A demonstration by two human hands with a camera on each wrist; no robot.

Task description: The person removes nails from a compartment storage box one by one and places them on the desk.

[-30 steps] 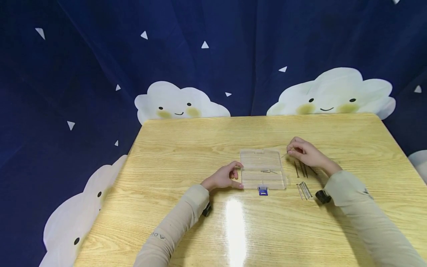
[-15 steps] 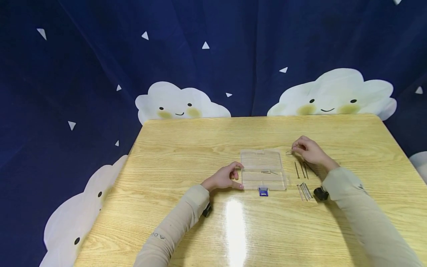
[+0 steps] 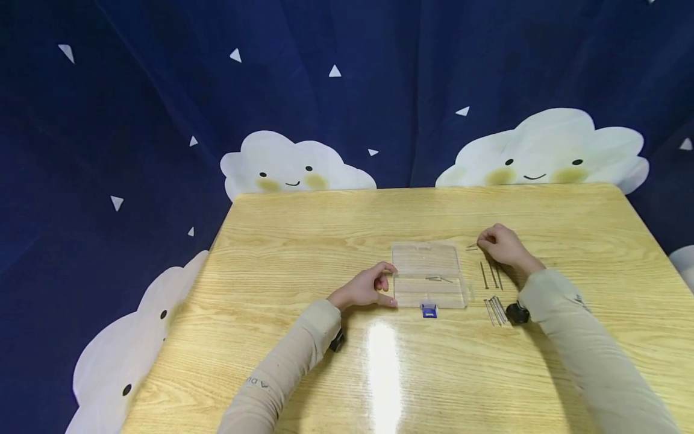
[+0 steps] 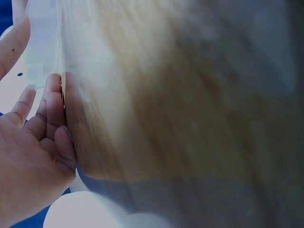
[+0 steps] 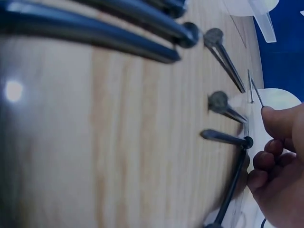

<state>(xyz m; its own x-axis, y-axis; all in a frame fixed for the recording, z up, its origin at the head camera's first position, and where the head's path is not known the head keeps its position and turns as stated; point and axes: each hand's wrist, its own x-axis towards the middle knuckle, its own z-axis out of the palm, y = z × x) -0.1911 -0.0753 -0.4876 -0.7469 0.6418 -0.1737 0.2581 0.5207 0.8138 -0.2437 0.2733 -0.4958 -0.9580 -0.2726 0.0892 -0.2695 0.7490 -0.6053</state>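
A clear plastic box (image 3: 428, 295) lies unfolded on the table, its lid (image 3: 425, 256) laid back and a blue latch (image 3: 429, 311) at the front. Several small nails (image 3: 438, 278) are inside it. My left hand (image 3: 367, 286) holds the box by its left side, thumb near the front corner and index finger near the hinge. To the right of the lid, my right hand (image 3: 503, 246) pinches a thin nail (image 5: 257, 91) between thumb and finger. Another small nail (image 5: 251, 88) lies on the table just beside that one.
Longer dark nails (image 3: 484, 275) lie below my right hand. A row of several grey nails (image 3: 496, 310) is nearer to me, beside the right wrist camera (image 3: 517, 313). The wooden table (image 3: 303, 229) ends at a dark blue curtain (image 3: 303, 72).
My right hand has moved right, away from the box lid, with the thin nail in its fingertips; a small nail shows on the table there. The left hand keeps its place on the box.
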